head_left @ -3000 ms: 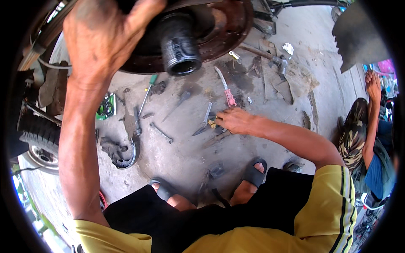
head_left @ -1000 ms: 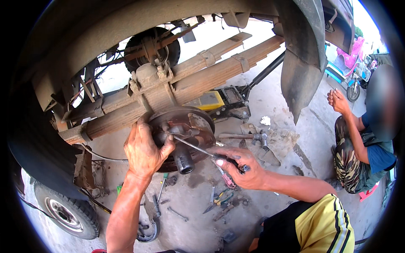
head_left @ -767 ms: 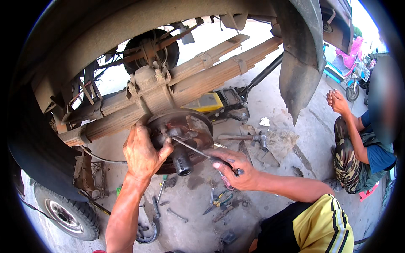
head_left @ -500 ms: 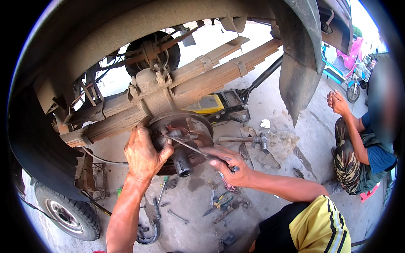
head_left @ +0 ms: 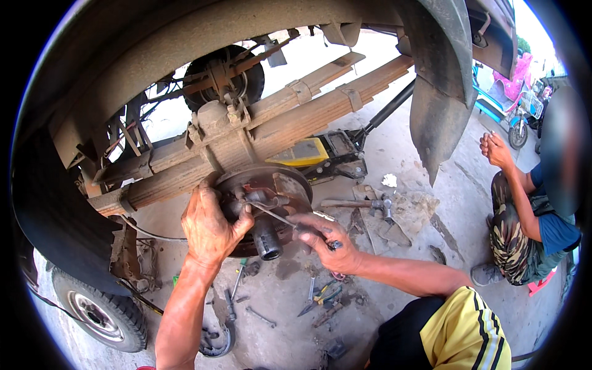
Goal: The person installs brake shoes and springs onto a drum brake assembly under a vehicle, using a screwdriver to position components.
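Observation:
In front of me is a rusty drum brake assembly (head_left: 291, 186), its round backing plate, a coil spring and a dark axle stub (head_left: 267, 242) exposed. My left hand (head_left: 208, 221) grips the assembly's left side, its fingers curled over the upper part and the thumb lying toward the middle. From the right, my right hand (head_left: 330, 242) is closed around the dark handle of a screwdriver (head_left: 271, 213). The thin metal shaft points up and left into the brake parts, close to my left thumb. Exactly what the tip touches is too small to tell.
Leaf springs (head_left: 271, 139) cross above the brake, with a yellow and black floor jack (head_left: 308, 154) behind. A hammer (head_left: 370, 205) lies at the right; pliers (head_left: 320, 296) and several tools lie below. A person (head_left: 524, 209) sits at far right. A wheel (head_left: 98, 314) is at lower left.
My right hand has shifted slightly left, toward the brake, with the screwdriver still held. My left hand keeps its place on the assembly. At far right, the seated person's shoe shows more.

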{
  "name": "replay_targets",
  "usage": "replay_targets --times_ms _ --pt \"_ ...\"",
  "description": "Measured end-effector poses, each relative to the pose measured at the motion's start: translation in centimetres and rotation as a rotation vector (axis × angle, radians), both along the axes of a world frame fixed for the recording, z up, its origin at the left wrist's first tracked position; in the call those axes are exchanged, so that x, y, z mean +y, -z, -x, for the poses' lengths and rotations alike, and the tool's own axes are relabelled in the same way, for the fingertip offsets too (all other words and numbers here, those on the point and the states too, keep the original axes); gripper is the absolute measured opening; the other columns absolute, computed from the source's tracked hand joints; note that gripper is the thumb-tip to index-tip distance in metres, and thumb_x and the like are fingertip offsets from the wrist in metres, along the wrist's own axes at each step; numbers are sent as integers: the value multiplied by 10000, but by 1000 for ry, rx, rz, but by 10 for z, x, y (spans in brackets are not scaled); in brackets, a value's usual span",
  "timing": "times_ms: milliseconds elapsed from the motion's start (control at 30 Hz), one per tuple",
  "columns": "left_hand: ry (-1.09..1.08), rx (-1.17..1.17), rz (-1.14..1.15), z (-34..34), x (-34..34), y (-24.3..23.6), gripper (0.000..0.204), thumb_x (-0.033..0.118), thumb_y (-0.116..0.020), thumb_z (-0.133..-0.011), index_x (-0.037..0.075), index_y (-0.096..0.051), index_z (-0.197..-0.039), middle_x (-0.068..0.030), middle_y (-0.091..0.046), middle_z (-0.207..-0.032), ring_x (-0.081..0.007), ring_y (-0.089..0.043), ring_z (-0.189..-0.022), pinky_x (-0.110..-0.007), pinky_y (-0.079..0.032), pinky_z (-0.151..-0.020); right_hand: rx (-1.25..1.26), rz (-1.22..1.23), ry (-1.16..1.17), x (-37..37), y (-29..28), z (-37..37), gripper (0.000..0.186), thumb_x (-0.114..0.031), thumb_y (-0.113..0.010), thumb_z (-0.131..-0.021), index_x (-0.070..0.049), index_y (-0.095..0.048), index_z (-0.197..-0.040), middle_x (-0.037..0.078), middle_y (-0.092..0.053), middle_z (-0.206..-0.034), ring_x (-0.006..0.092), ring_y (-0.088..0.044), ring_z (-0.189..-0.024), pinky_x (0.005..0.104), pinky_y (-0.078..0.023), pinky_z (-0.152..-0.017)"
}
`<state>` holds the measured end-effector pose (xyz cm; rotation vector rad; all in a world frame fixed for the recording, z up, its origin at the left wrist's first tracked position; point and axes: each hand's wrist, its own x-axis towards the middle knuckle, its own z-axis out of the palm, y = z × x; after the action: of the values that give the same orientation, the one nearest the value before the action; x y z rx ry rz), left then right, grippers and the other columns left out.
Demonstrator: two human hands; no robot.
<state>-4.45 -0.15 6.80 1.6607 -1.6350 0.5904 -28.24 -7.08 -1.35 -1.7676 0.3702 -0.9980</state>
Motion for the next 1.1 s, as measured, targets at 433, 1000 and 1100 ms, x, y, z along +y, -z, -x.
replay_targets --times_ms 433,1000,1100 --pt "-34 0 -15 -1 1 0 671 338 -760 -796 -26 -549 -1319 -216 -677 -982 -395 -687 -834 -463 -564 -733 -72 264 -57 -23 -6 -14 401 -46 -675 -967 -9 -643 -1364 188 -709 -1197 302 -695 -1012 347 -534 -877" --pt "-20 28 -30 -1 -1 -1 650 410 -823 -739 -36 -559 -1131 -139 -607 -821 -345 -643 -720 -445 -543 -635 205 664 -14 -12 -71 16 703 60 -685 -837 -156 -560 -1494 124 -600 -983 277 -608 -655 397 -518 -588" --pt "-12 45 -29 0 1 -5 589 397 -827 -732 -15 -552 -1051 -142 -595 -813 -353 -634 -720 -452 -534 -633 286 733 21 -2 -84 19 708 34 -698 -827 -155 -555 -1494 120 -594 -994 287 -610 -615 397 -528 -555"
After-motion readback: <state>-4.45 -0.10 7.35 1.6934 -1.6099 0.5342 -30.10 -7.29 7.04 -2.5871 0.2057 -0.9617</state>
